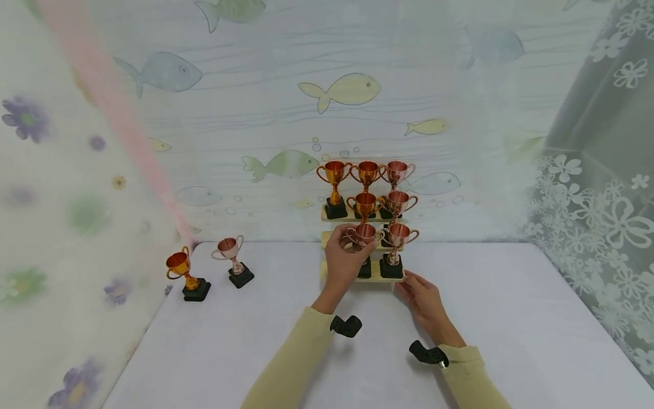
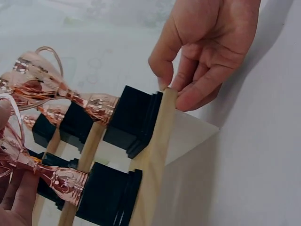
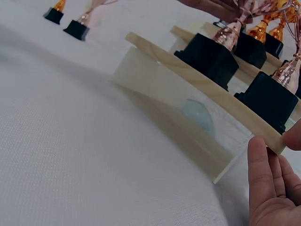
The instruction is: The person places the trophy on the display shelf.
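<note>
My left hand (image 1: 343, 258) holds a rose-gold trophy (image 1: 365, 234) by its cup, thumb and fingers around it. Its black base (image 2: 103, 195) sits on the lowest step of a tiered wooden stand (image 3: 202, 81). Beside it on the same step, to the right, stands another rose-gold trophy (image 1: 399, 236). At that step's right end, my right hand (image 1: 423, 298) pinches the board's corner between thumb and fingers. Higher up are more trophies: gold (image 1: 365, 205) and rose-gold (image 1: 400, 203) on the middle step, and two gold (image 1: 334, 173) plus one rose-gold on top.
Left on the white table (image 1: 276, 352) stand a gold trophy (image 1: 180, 266) and a rose-gold trophy (image 1: 228, 250). Translucent side panels (image 3: 197, 117) hold up the stand's boards. A fish-patterned curtain (image 1: 245, 113) hangs behind the table, with a flowered one (image 1: 56, 216) at left.
</note>
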The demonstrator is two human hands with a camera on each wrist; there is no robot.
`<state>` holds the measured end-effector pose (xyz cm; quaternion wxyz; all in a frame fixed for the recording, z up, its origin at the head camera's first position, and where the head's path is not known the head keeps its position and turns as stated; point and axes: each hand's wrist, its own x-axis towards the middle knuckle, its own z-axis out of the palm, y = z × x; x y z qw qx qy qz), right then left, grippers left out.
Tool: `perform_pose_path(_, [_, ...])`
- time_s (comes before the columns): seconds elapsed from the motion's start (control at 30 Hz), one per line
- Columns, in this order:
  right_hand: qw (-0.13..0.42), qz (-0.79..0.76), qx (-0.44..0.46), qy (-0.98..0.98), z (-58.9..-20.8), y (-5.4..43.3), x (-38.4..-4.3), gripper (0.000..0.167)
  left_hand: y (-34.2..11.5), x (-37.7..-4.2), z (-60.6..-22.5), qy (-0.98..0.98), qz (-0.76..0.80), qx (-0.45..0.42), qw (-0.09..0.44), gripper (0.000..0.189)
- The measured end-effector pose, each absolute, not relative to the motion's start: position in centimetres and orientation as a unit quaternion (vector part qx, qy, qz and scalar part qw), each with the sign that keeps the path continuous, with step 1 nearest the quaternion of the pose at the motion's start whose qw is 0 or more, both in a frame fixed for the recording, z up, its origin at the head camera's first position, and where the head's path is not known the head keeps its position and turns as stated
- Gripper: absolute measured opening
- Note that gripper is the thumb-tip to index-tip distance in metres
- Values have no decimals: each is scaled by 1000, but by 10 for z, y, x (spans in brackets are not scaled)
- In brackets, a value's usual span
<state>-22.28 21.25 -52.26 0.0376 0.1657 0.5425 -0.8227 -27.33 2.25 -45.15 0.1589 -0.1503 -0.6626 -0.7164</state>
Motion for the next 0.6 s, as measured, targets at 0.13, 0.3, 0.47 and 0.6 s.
perform_pose_path(0.13, [38,-821,161,546,-524,212,-221,53,26,-275,-456,-656,-722,-138,173,47])
perform_pose_path(0.3, [39,-824,165,540,-523,211,-221,52,27,-276,-460,-645,-727,-143,184,48])
perform_pose_path(0.47, [39,-829,159,535,-521,211,-220,52,23,-274,-462,-654,-716,-157,184,61])
perform_pose_path(0.6, [39,-827,159,538,-520,212,-220,53,11,-269,-464,-674,-699,-157,179,81])
